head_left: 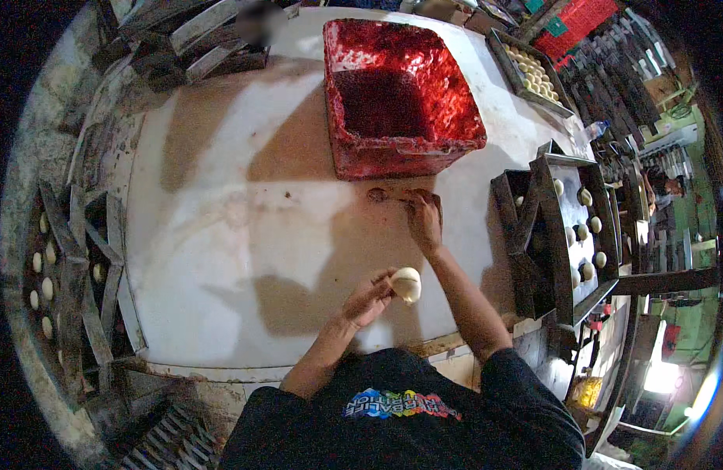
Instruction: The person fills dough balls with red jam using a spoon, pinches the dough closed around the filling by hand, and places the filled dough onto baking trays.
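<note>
My left hand (369, 301) grips a pale, rounded piece of dough (407, 285) in its fingertips, above the near part of the white table. The dough has a crease or fold across its front. In front of it, my right hand (425, 222) is closed on a thin stick-like tool (398, 194). This tool points left, and a dark reddish-brown lump shows at its far end. The tool is just short of a red tub (410, 144), whose inner walls are smeared with red paste and whose bottom lies in dark shadow.
On the right, tilted metal trays (561, 227) hold several dough balls. A further tray (565, 110) of dough balls lies at the back right. Stacked dark trays (75, 270) with dough pieces line the left edge. More dark metal trays (205, 47) stand at the back left.
</note>
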Tool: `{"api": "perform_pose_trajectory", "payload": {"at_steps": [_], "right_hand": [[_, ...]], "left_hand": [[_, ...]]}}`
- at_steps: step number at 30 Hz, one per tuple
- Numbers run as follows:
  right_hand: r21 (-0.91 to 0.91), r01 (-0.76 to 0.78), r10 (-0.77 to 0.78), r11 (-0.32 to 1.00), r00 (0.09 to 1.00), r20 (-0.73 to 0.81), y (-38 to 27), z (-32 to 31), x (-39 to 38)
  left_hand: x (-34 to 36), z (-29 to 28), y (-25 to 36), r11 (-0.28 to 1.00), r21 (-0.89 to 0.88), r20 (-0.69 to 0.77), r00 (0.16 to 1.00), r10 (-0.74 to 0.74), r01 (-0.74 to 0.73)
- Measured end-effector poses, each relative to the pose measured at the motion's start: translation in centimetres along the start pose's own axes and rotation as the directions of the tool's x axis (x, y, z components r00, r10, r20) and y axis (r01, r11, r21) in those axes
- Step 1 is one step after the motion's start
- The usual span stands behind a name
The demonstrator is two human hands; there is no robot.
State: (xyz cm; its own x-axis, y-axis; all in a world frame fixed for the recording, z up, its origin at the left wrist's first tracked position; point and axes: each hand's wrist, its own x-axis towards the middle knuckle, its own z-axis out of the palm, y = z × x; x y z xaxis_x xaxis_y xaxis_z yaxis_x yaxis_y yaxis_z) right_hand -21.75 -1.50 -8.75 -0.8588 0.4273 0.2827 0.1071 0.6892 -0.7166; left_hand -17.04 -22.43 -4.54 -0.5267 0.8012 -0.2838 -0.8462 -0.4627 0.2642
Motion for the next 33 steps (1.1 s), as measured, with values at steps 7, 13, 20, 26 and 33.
{"api": "perform_pose_trajectory", "payload": {"at_steps": [7, 13, 20, 26, 33], "right_hand": [[-0.232, 0.178, -0.123, 0.956, 0.964, 0.235, 0.8, -0.6, 0.3], [0.177, 0.226, -0.205, 0.958, 0.97, -0.131, -10.8, -9.4, 3.9], [-0.435, 0.506, -0.129, 0.745, 0.749, 0.649, -8.7, -6.8, 23.8], [-0.259, 0.328, 0.062, 0.908, 0.508, 0.859, 5.3, -1.8, 28.2], [-0.333, 0.907, 0.382, 0.259, 0.221, 0.898, -10.4, -4.2, 24.8]], "left_hand": [[0.8, -3.3, 2.7, 0.766, 0.642, 0.042, 0.999, 0.016, -0.039], [1.4, -4.7, 4.4, 0.734, 0.651, -0.195, 0.977, -0.081, 0.191], [2.0, -5.6, 5.8, 0.802, 0.578, -0.076, 0.968, 0.24, -0.153], [1.8, -6.4, 8.5, 0.884, 0.464, -0.154, 0.988, 0.011, 0.062], [3.2, -4.0, 9.1, 0.91, 0.361, -0.1, 0.962, 0.255, -0.204]]}}
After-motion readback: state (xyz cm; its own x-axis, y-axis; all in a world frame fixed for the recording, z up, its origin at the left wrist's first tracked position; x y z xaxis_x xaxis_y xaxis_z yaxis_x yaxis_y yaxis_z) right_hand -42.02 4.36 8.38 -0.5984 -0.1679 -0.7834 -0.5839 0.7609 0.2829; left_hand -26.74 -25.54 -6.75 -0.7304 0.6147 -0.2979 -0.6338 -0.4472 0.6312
